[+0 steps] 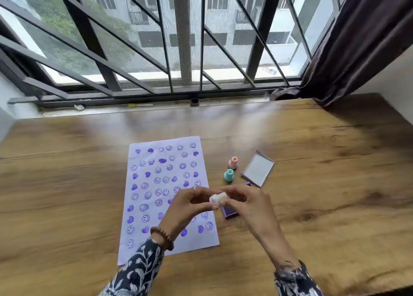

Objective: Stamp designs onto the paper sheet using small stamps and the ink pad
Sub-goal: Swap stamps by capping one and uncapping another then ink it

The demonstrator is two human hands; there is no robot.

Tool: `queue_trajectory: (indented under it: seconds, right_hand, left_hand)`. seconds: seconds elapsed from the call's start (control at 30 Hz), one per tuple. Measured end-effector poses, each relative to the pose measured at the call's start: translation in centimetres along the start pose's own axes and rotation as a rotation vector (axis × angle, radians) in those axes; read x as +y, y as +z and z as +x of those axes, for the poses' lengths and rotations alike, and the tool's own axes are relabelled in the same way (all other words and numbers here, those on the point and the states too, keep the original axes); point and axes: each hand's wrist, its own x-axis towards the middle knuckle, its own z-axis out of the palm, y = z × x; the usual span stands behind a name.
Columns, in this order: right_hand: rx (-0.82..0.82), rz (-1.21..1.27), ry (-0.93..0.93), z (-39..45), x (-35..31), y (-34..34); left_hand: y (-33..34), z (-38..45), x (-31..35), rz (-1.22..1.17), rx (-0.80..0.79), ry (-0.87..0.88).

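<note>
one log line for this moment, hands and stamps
hands: left hand and right hand hold white stamp | ink pad: open | paper sheet: mostly stamped | pink stamp, teal stamp: idle

My paper (166,190): pale lilac, purple smiley and heart prints | stamp (218,199) I hold: white | stamps: one pink (233,162), one teal (229,175) | ink pad (230,211): purple | my sleeves (138,271): navy, white floral | my bracelet (162,237): brown beads | table (324,184): brown woodgrain

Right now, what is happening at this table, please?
A person holds a small white stamp between the left hand and right hand, above the purple ink pad. The paper sheet is mostly filled with purple hearts and smiley faces. A pink stamp and a teal stamp stand unused beside it.
</note>
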Motion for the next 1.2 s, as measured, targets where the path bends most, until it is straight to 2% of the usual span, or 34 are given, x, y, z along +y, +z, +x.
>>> queue_trajectory:
  seconds: [0.03, 0.1, 0.2, 0.3, 0.37, 0.43, 0.53, 0.63, 0.7, 0.77, 0.83, 0.9, 1.0, 1.2]
  right_hand:
    - [-0.019, -0.034, -0.004, 0.8, 0.4, -0.1]
    - [0.000, -0.096, -0.015, 2.6, 0.9, -0.4]
    - [0.137, -0.220, -0.046, 5.0, 1.4, -0.9]
    - [0.267, -0.293, -0.095, 6.4, 1.9, -1.2]
    - [0.305, -0.346, -0.123, 7.4, 2.1, -1.4]
    - [0.256, -0.450, -0.122, 8.5, 2.5, -1.4]
    - [0.159, -0.555, -0.097, 9.5, 2.9, -0.9]
    - [0.178, -0.592, -0.136, 9.4, 2.9, -0.7]
    - [0.263, -0.402, -0.137, 8.8, 2.8, -1.2]
    - [0.279, 0.022, -0.047, 7.8, 2.4, -2.0]
    - [0.157, 0.420, 0.037, 6.2, 1.8, -2.4]
    - [0.056, 0.666, 0.090, 4.4, 1.4, -2.5]
    - [0.002, 0.818, 0.108, 2.0, 1.1, -2.4]
    - [0.015, 0.844, 0.117, -0.1, 1.1, -1.2]
  left_hand:
    - [-0.2, 0.8, 0.1, 0.070, -0.013, 0.008]
    - [-0.3, 2.5, 0.1, 0.182, 0.072, 0.026]
    - [0.0, 4.8, -0.9, 0.342, 0.293, 0.063]
    - [0.6, 6.5, -2.0, 0.470, 0.423, 0.165]
    - [0.9, 7.6, -3.1, 0.668, 0.466, 0.227]
    - [1.2, 8.4, -4.2, 0.790, 0.491, 0.171]
    - [1.3, 8.9, -5.0, 0.848, 0.507, 0.108]
    - [1.5, 8.4, -4.6, 0.821, 0.477, 0.086]
    - [1.8, 7.4, -3.3, 0.711, 0.537, 0.140]
    - [2.1, 6.3, -1.4, 0.594, 0.603, 0.248]
    - [2.7, 4.9, 0.7, 0.384, 0.525, 0.290]
    - [3.6, 3.8, 2.4, 0.206, 0.406, 0.267]
    - [4.4, 2.6, 3.0, 0.131, 0.351, 0.249]
    - [4.6, 1.1, 2.8, 0.076, 0.288, 0.233]
